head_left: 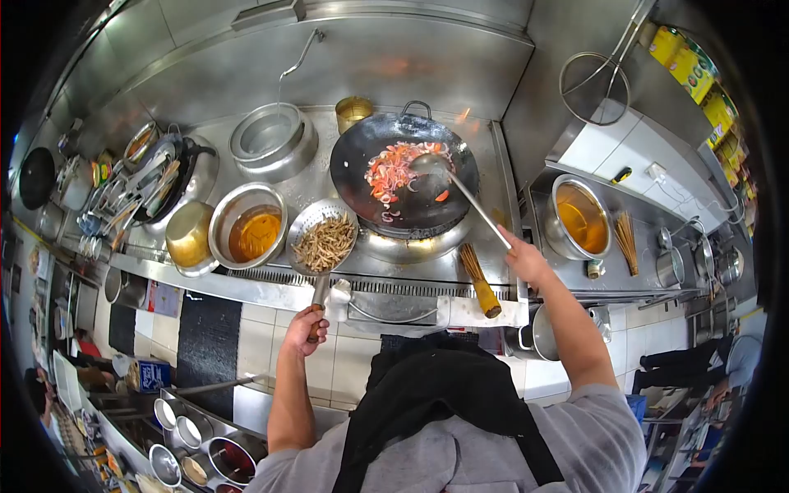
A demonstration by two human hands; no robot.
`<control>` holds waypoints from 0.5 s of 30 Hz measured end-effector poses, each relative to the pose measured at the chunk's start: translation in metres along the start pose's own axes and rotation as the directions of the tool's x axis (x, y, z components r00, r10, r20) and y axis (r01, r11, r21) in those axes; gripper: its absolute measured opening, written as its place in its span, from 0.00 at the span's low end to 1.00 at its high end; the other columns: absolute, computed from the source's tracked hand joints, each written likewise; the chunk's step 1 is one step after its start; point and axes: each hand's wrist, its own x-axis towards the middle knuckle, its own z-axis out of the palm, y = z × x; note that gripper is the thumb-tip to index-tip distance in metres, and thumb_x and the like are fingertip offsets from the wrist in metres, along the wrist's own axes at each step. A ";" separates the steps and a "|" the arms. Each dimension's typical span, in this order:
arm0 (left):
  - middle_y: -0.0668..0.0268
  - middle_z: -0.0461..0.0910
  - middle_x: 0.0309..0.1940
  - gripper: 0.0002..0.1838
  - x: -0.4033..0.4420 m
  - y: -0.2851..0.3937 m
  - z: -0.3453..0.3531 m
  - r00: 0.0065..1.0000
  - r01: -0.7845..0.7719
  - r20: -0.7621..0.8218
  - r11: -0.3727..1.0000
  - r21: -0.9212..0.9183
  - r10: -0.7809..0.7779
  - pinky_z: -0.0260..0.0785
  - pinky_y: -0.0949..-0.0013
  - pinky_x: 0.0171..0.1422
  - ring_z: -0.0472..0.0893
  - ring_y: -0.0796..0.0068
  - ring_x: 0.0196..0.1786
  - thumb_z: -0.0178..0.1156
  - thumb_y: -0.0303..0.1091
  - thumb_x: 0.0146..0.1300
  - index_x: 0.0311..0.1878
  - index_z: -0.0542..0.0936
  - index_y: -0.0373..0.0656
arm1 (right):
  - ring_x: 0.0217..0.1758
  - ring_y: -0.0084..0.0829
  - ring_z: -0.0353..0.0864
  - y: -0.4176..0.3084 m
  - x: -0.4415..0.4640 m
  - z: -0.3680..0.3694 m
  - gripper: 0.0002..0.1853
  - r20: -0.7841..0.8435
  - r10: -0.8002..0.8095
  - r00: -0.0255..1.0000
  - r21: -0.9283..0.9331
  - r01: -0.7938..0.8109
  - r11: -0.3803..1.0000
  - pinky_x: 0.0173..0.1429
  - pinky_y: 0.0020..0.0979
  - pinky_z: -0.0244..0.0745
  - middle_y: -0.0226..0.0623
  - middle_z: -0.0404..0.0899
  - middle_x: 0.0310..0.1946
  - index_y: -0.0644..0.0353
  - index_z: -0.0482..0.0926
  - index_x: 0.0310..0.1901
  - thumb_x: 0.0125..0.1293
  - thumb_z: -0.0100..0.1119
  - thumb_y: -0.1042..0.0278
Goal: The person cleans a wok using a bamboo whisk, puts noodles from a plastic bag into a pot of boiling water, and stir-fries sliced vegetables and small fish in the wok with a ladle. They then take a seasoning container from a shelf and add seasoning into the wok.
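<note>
My left hand is wrapped round the wooden handle of a perforated strainer ladle. Brown fried strips are heaped in its bowl, which is beside the wok at the stove's front edge. My right hand grips the long handle of a steel cooking ladle. That ladle's bowl lies over sliced red and pale pieces, perhaps onion and tomato, in a large black wok. To the left of the strainer stands a steel bowl of amber oil.
A bamboo brush lies on the stove's front right. Another oil pot stands on the right counter. A brass-coloured pot and a stacked steel pot are at left. A person is at far right.
</note>
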 end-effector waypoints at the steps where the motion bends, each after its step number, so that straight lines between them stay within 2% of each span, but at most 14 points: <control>1: 0.68 0.72 0.27 0.07 -0.002 0.002 0.010 1.000 -0.009 -0.029 0.999 0.033 0.010 0.60 0.75 0.22 0.68 0.79 0.20 0.59 0.33 0.67 0.45 0.72 0.50 | 0.53 0.58 0.80 0.005 0.005 0.005 0.44 -0.012 0.001 1.000 0.007 -0.001 1.000 0.61 0.49 0.73 0.60 0.81 0.47 0.32 0.48 0.79 0.64 0.55 0.72; 3: 0.68 0.71 0.25 0.09 -0.005 -0.006 0.019 0.998 -0.047 -0.045 0.994 0.101 0.051 0.61 0.73 0.21 0.69 0.78 0.20 0.59 0.32 0.66 0.46 0.71 0.50 | 0.55 0.58 0.80 0.015 0.022 0.013 0.43 -0.265 -0.171 0.949 0.118 0.208 0.971 0.64 0.45 0.73 0.59 0.81 0.49 0.36 0.49 0.79 0.65 0.54 0.72; 4: 0.68 0.71 0.25 0.09 -0.012 -0.009 0.027 0.997 -0.059 -0.046 0.991 0.117 0.065 0.61 0.72 0.21 0.69 0.77 0.20 0.59 0.32 0.65 0.46 0.70 0.50 | 0.52 0.52 0.83 0.008 0.028 0.020 0.44 -0.326 -0.148 0.934 0.092 0.187 0.978 0.61 0.42 0.74 0.56 0.79 0.57 0.43 0.47 0.80 0.64 0.54 0.74; 5: 0.67 0.71 0.25 0.09 -0.020 -0.012 0.034 0.996 -0.066 -0.050 0.989 0.133 0.073 0.62 0.72 0.21 0.69 0.76 0.20 0.59 0.31 0.65 0.45 0.70 0.50 | 0.52 0.52 0.83 -0.005 0.037 0.030 0.44 -0.335 -0.145 0.931 0.096 0.187 0.978 0.61 0.42 0.74 0.56 0.79 0.57 0.43 0.47 0.80 0.64 0.54 0.74; 7: 0.67 0.71 0.25 0.09 -0.030 -0.015 0.038 0.997 -0.065 -0.040 0.988 0.143 0.072 0.62 0.71 0.22 0.69 0.75 0.20 0.59 0.30 0.65 0.44 0.69 0.50 | 0.45 0.48 0.85 -0.037 0.057 0.056 0.46 -0.288 0.098 0.953 0.231 -0.031 0.973 0.55 0.43 0.78 0.50 0.82 0.54 0.41 0.43 0.80 0.64 0.55 0.75; 9: 0.66 0.71 0.25 0.08 -0.039 -0.017 0.042 0.992 -0.100 -0.055 0.972 0.212 0.114 0.61 0.71 0.21 0.70 0.75 0.20 0.58 0.29 0.65 0.42 0.68 0.49 | 0.31 0.39 0.82 -0.041 0.093 0.113 0.48 -0.304 0.120 0.945 0.370 0.001 0.929 0.38 0.41 0.80 0.45 0.83 0.40 0.41 0.40 0.81 0.64 0.54 0.76; 10: 0.66 0.71 0.25 0.08 -0.045 -0.016 0.044 0.995 -0.073 -0.053 0.980 0.186 0.084 0.61 0.70 0.21 0.70 0.75 0.20 0.57 0.29 0.65 0.43 0.68 0.48 | 0.25 0.33 0.77 -0.068 0.086 0.110 0.47 -0.124 0.159 0.979 0.630 -0.046 0.775 0.31 0.37 0.76 0.41 0.78 0.33 0.40 0.41 0.81 0.65 0.54 0.76; 11: 0.66 0.71 0.25 0.08 -0.045 -0.017 0.041 0.995 -0.075 -0.051 0.978 0.196 0.086 0.61 0.70 0.21 0.70 0.75 0.20 0.57 0.29 0.65 0.43 0.68 0.48 | 0.20 0.27 0.72 -0.095 0.068 0.098 0.47 0.065 0.140 0.988 0.823 -0.132 0.552 0.24 0.33 0.72 0.36 0.74 0.26 0.39 0.41 0.81 0.65 0.53 0.77; 12: 0.65 0.71 0.24 0.09 -0.045 -0.019 0.037 0.993 -0.075 -0.072 0.978 0.194 0.091 0.62 0.70 0.21 0.70 0.75 0.20 0.58 0.29 0.64 0.43 0.68 0.47 | 0.17 0.22 0.67 -0.105 0.056 0.089 0.46 0.131 0.046 0.990 0.879 -0.137 0.456 0.22 0.29 0.66 0.30 0.67 0.21 0.39 0.42 0.81 0.65 0.51 0.79; 13: 0.65 0.71 0.24 0.10 -0.043 -0.021 0.034 0.991 -0.075 -0.094 0.979 0.190 0.094 0.62 0.70 0.20 0.70 0.74 0.19 0.59 0.28 0.64 0.44 0.68 0.47 | 0.17 0.22 0.67 -0.106 0.046 0.083 0.46 0.133 0.050 0.990 0.881 -0.141 0.451 0.22 0.29 0.66 0.30 0.67 0.21 0.39 0.42 0.81 0.65 0.51 0.79; 15: 0.65 0.71 0.24 0.09 -0.034 -0.019 0.026 0.990 -0.076 -0.100 0.974 0.212 0.099 0.62 0.70 0.20 0.70 0.74 0.19 0.59 0.28 0.64 0.44 0.69 0.47 | 0.17 0.22 0.67 -0.106 0.024 0.071 0.45 0.132 -0.068 0.989 0.773 -0.060 0.631 0.22 0.29 0.67 0.28 0.66 0.20 0.38 0.44 0.81 0.66 0.50 0.79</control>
